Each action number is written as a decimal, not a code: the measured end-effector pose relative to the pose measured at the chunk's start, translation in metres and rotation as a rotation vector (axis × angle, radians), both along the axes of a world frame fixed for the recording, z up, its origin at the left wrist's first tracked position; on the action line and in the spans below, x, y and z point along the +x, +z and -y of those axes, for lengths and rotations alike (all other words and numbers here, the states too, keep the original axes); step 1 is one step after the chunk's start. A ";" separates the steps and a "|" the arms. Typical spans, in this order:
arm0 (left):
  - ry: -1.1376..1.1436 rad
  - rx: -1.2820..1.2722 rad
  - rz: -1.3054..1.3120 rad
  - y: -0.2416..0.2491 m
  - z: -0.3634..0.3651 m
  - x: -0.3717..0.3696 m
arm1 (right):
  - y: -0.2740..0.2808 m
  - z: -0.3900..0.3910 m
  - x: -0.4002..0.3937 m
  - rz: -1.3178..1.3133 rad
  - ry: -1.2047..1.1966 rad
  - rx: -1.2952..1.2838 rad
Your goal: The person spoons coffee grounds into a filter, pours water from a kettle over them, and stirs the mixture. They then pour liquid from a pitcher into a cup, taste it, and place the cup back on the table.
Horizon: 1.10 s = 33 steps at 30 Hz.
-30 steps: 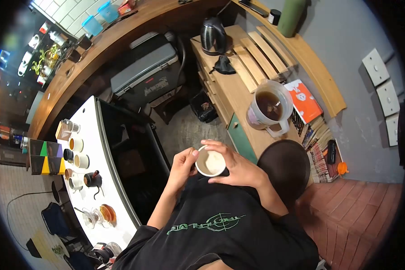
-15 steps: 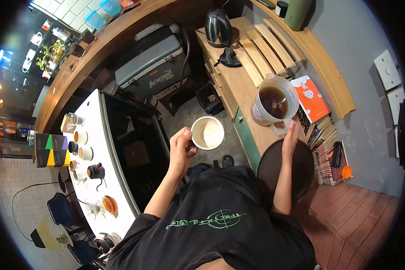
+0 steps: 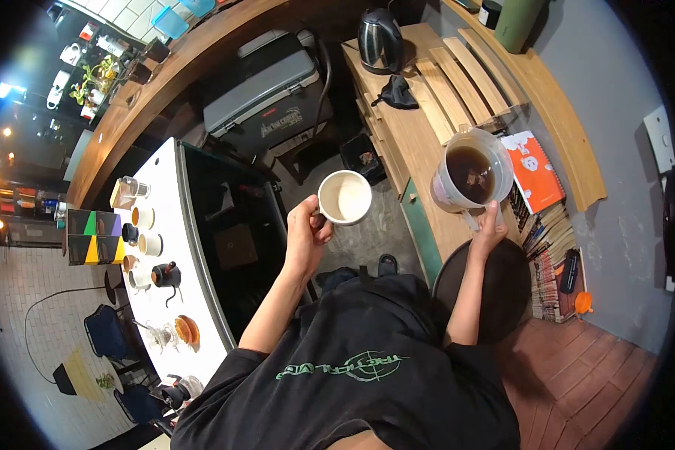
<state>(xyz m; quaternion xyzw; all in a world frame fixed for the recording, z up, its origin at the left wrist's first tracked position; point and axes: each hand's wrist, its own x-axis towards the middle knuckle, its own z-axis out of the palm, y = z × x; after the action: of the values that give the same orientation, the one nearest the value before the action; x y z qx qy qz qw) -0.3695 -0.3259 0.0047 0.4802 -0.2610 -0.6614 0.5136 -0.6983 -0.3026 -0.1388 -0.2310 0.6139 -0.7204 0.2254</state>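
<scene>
A white mug (image 3: 344, 197) hangs over the floor by its handle, which my left hand (image 3: 305, 231) grips. Its opening faces me and the pale inside shows no drink. At the right, my right hand (image 3: 488, 232) is closed round the handle of a clear plastic pitcher (image 3: 444, 180). Dark brown liquid (image 3: 469, 172) fills part of the pitcher, which is over the wooden bench. Just below that hand is a round dark stool seat (image 3: 487, 292), partly covered by my forearm.
An electric kettle (image 3: 381, 43) and a black cloth (image 3: 397, 93) sit on the wooden bench (image 3: 420, 124), with an orange notebook (image 3: 534, 172) beside the pitcher. On the left, a white counter (image 3: 191, 281) carries several cups and a black gooseneck kettle (image 3: 166, 275). A grey cooler box (image 3: 266, 97) stands ahead.
My right hand's fingers have gone from lying straight against the pitcher's handle to curling round it. My left hand still holds the mug, raised slightly in view.
</scene>
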 end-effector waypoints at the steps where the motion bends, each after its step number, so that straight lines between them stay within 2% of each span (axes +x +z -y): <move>1: 0.006 0.028 0.010 -0.001 0.003 0.001 | 0.000 0.003 0.000 -0.005 -0.025 0.006; 5: 0.000 0.047 -0.004 -0.002 0.009 0.000 | 0.017 0.014 -0.004 0.084 -0.057 -0.056; 12: -0.016 0.043 0.006 -0.008 0.020 0.000 | 0.031 0.005 -0.020 0.054 0.015 -0.045; 14: -0.089 0.006 -0.120 -0.011 0.022 0.003 | 0.035 -0.005 -0.027 0.067 0.006 -0.032; 17: -0.077 0.053 -0.119 -0.012 0.029 0.001 | 0.046 -0.019 -0.039 0.093 0.037 -0.098; 18: -0.084 0.055 -0.122 -0.011 0.030 -0.001 | 0.057 -0.024 -0.042 0.089 0.030 -0.096; 20: -0.043 0.037 0.043 -0.010 0.033 -0.008 | 0.077 -0.035 -0.048 0.127 0.132 -0.100; 22: -0.126 -0.043 0.044 -0.017 0.037 -0.010 | 0.094 -0.045 -0.051 0.091 0.140 -0.117; 24: -0.109 -0.066 0.203 -0.021 0.040 -0.018 | 0.108 -0.055 -0.054 0.079 0.244 -0.123; 25: -0.122 -0.100 0.182 -0.030 0.043 -0.018 | 0.112 -0.059 -0.055 0.126 0.225 -0.122; 29: -0.136 -0.117 0.137 -0.041 0.047 -0.028 | 0.152 -0.066 -0.044 0.038 0.257 -0.054; 31: -0.142 -0.133 0.104 -0.041 0.045 -0.033 | 0.166 -0.070 -0.043 0.012 0.372 -0.015; 33: -0.132 -0.128 0.118 -0.036 0.041 -0.039 | 0.184 -0.070 -0.032 -0.027 0.385 0.038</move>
<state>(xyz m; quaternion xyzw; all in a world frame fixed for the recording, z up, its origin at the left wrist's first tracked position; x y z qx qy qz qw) -0.4081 -0.3671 -0.0313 0.4663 -0.3638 -0.6463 0.4822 -0.7302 -0.2328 0.0451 -0.3493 0.5750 -0.6491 0.3550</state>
